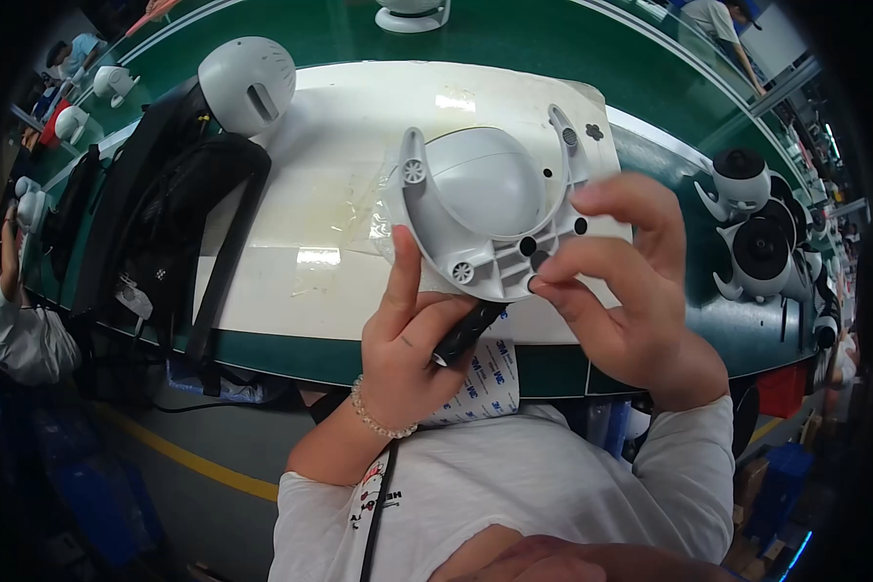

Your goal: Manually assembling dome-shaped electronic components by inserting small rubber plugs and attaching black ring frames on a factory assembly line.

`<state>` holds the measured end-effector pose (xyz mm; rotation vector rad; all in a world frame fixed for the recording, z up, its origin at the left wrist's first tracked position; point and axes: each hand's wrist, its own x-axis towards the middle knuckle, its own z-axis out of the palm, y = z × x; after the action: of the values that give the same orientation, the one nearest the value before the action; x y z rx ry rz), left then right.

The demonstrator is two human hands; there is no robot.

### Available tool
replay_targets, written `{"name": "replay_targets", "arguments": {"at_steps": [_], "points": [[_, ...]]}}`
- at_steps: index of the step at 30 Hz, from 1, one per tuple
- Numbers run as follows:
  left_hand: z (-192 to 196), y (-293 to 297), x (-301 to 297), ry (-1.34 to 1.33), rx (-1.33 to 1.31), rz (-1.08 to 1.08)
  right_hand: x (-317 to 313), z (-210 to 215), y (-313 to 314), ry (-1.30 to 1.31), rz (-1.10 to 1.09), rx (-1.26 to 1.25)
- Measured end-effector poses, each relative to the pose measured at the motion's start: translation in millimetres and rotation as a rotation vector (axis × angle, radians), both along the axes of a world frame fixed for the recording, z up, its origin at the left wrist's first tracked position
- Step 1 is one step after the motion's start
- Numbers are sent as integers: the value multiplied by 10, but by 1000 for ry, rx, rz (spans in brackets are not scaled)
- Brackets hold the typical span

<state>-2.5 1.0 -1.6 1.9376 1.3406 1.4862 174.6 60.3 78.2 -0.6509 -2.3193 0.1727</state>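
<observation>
Above the white mat [359,204], near the middle of the view, we held a grey plastic bracket [490,209], a U-shaped yoke cradling a smooth dome. Our left hand [407,339] was closed around its lower edge at about seven o'clock, thumb pressed up the face, with a black tool [468,332] tucked under the fingers. Our right hand [626,281] was half curled at four o'clock, fingertips pinching the bracket's corner by a dark hole. We judged the piece light, stiff and rather slick on the dome, so the ribbed flat rim gave the surest hold. Finished white units [757,242] sat at three o'clock.
</observation>
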Motion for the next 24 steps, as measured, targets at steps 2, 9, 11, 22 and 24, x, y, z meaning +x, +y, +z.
{"name": "replay_targets", "arguments": {"at_steps": [2,9,11,22,24], "points": [[-10,7,-22,26,-15,-29,-164,69,48,-28,46,-80],[-36,10,-49,-76,-24,-41,-339,28,147,-215,78,-177],[-69,36,-58,-35,42,-64,-346,23,133,-215,67,-166],[-57,60,-74,-29,54,-63,-265,-233,-82,-152,-121,368],[-47,58,-74,2,65,-55,-224,-168,-127,-277,-124,375]]}}
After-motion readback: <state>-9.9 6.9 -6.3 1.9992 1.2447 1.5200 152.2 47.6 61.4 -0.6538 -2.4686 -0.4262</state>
